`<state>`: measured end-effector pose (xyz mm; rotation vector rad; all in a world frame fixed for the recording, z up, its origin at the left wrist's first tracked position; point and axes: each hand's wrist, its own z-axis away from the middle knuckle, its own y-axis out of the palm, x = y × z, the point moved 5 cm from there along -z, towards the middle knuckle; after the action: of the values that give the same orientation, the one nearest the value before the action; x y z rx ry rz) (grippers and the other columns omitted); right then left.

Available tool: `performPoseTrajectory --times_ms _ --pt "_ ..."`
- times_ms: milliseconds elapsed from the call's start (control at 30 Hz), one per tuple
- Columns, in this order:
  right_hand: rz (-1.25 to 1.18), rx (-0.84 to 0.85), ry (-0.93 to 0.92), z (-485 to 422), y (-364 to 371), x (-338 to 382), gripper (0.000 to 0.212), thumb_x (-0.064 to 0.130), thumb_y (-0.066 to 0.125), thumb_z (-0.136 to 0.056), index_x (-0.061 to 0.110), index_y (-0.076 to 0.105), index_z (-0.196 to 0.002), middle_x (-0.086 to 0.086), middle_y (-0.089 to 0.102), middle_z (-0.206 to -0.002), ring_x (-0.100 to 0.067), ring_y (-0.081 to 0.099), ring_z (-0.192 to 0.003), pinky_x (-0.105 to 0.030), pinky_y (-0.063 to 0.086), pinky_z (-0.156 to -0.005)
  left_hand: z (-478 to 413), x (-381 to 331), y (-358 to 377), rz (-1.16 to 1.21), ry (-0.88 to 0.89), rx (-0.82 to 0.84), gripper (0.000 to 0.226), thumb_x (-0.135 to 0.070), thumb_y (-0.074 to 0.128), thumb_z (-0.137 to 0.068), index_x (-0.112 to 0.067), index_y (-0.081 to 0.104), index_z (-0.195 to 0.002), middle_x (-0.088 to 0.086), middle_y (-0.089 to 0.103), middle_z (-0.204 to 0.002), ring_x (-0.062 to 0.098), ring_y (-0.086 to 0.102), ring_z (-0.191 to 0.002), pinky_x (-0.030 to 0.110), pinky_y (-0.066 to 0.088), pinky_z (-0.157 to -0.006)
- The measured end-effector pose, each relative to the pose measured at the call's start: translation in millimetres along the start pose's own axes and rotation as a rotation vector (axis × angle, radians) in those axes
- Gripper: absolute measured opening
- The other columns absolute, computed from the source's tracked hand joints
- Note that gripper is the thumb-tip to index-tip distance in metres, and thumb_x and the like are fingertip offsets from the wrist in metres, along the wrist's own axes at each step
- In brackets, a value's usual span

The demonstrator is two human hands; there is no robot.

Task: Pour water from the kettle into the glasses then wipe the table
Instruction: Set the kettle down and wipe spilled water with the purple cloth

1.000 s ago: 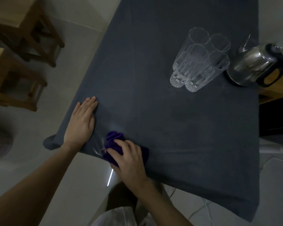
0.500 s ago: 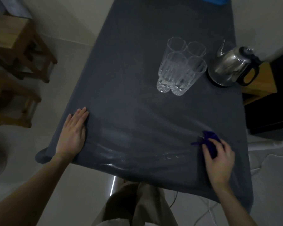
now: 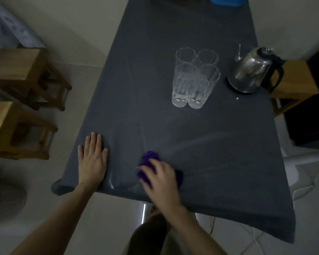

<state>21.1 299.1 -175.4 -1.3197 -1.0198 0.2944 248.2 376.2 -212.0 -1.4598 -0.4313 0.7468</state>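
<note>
Purple cloth (image 3: 149, 158) is bunching under the right hand (image 3: 161, 182), whose curled fingers are gripping it against the grey-covered table (image 3: 219, 153) near the front edge. Folds are sticking out ahead of the fingertips. Just left of those fingers the left hand (image 3: 92, 162) is lying flat, fingers straight and relaxed, pressing on the cover. Well beyond both sets of fingertips four glasses (image 3: 184, 83) are standing clustered and touching, with the steel kettle (image 3: 247, 74) sitting just to their right.
</note>
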Motion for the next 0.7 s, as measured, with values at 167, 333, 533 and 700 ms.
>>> performPoseTrajectory --times_ms 167,333,533,700 --pt "0.084 0.236 -0.402 18 27 53 0.051 0.031 0.058 -0.084 0.026 0.047 -0.133 -0.006 0.046 -0.143 -0.028 0.055 -0.11 -0.042 0.053 -0.086 1 0 3 -0.014 -0.017 -0.002 0.061 -0.046 0.011 -0.101 -0.016 0.007 -0.153 0.003 0.004 -0.162 0.016 -0.003 -0.148 0.042 -0.005 -0.12" --pt "0.163 0.146 -0.548 31 13 26 0.033 0.02 0.047 -0.091 0.027 0.057 -0.123 -0.003 0.048 -0.139 -0.025 0.053 -0.107 -0.039 0.05 -0.088 3 0 2 -0.006 -0.011 -0.025 0.058 -0.045 0.013 -0.102 -0.017 0.01 -0.153 0.003 0.007 -0.162 0.016 0.0 -0.149 0.039 -0.005 -0.12" --pt "0.234 0.063 -0.247 49 -40 -107 0.058 0.035 0.073 -0.067 0.032 0.055 -0.122 0.0 0.053 -0.136 -0.027 0.053 -0.112 -0.04 0.042 -0.093 3 -1 0 0.024 -0.001 -0.05 0.06 -0.045 0.012 -0.1 -0.016 0.017 -0.152 0.005 0.013 -0.161 0.019 0.005 -0.149 0.038 -0.004 -0.12" --pt "0.227 -0.143 0.316 63 -117 -213 0.035 0.029 0.061 -0.087 0.017 0.066 -0.12 -0.011 0.055 -0.132 -0.034 0.055 -0.113 -0.043 0.041 -0.096 4 -2 -4 0.037 0.001 -0.063 0.06 -0.044 0.013 -0.1 -0.015 0.019 -0.152 0.006 0.015 -0.161 0.02 0.007 -0.149 0.039 -0.003 -0.12"
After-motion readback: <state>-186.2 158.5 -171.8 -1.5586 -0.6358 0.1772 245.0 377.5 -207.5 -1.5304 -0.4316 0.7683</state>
